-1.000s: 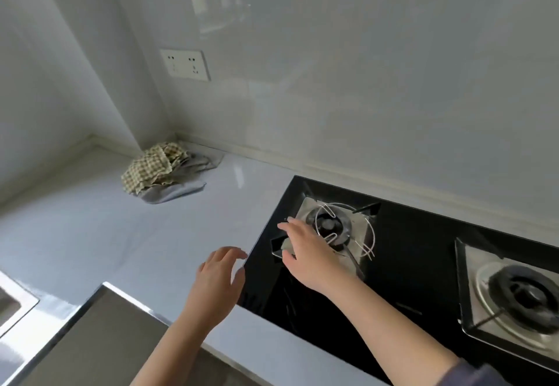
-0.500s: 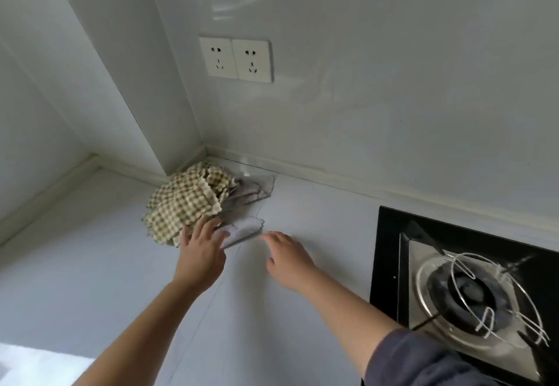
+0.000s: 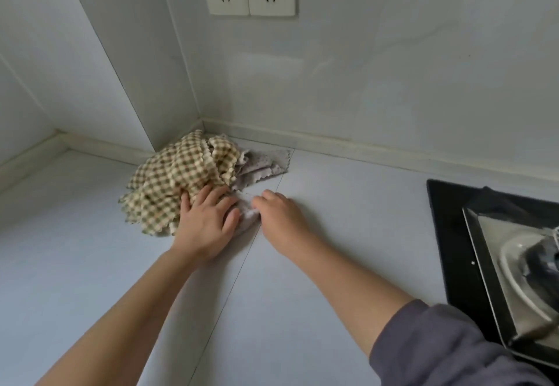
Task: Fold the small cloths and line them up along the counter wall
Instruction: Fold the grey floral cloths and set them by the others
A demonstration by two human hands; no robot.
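Both hands [image 3: 208, 223] [image 3: 279, 219] press on the cloths [image 3: 181, 180] heaped in the counter corner.

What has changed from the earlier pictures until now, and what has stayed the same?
Both hands left the stove and reached the cloth pile in the corner. The left hand now rests on the checked cloth; the right hand pinches the grey cloth at its near edge. The pile has stayed in place, unfolded.

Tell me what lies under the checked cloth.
A grey cloth sticks out from under the checked cloth, right side. Anything more under the pile is covered.
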